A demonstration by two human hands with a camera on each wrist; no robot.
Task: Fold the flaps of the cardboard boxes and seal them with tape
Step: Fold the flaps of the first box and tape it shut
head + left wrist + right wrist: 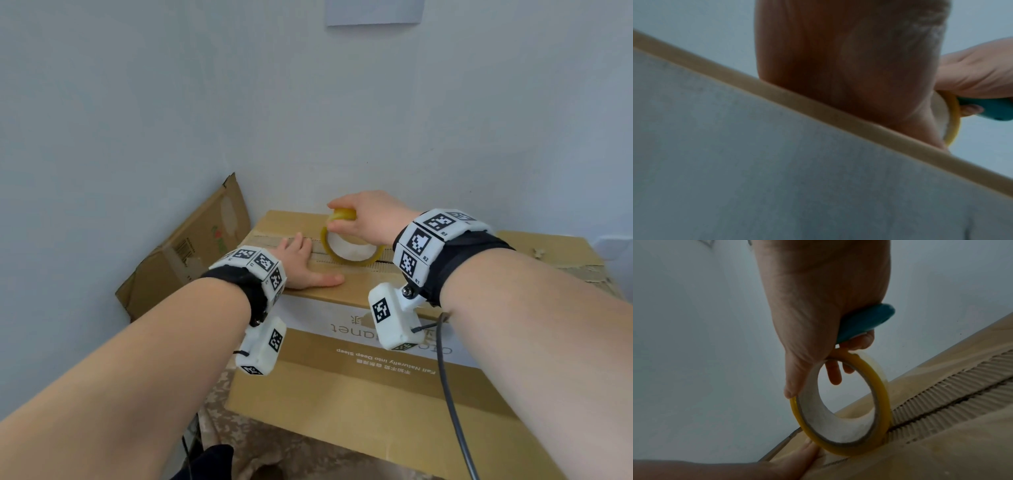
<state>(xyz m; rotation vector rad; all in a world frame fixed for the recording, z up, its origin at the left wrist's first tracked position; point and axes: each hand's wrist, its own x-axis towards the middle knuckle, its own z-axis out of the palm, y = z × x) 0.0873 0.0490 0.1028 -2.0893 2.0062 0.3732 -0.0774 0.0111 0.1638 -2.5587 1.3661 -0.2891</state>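
Cardboard box point(342, 383): matt brown kraft w/ a white printed band; along the top seam point(953, 404) the outer paper is torn off, rough corrugated ribbing bare. Tape roll point(840, 404): glossy yellowish clear film on a matt white paper core. Blue-green handle point(863, 321) at 12 o'clock of the roll: smooth plastic. Wrist straps point(455, 260): black cloth, w/ matt white plastic blocks.

My left wrist view is blurred; my own palm point(849, 65) blocks most of the tape roll point(952, 116). The teal object point(990, 108) in my right grip point(978, 76) is cut by the picture's edge, and I cannot tell what it is. The big box point(376, 387) runs off the head view's bottom, its print partly behind my wrist cameras.
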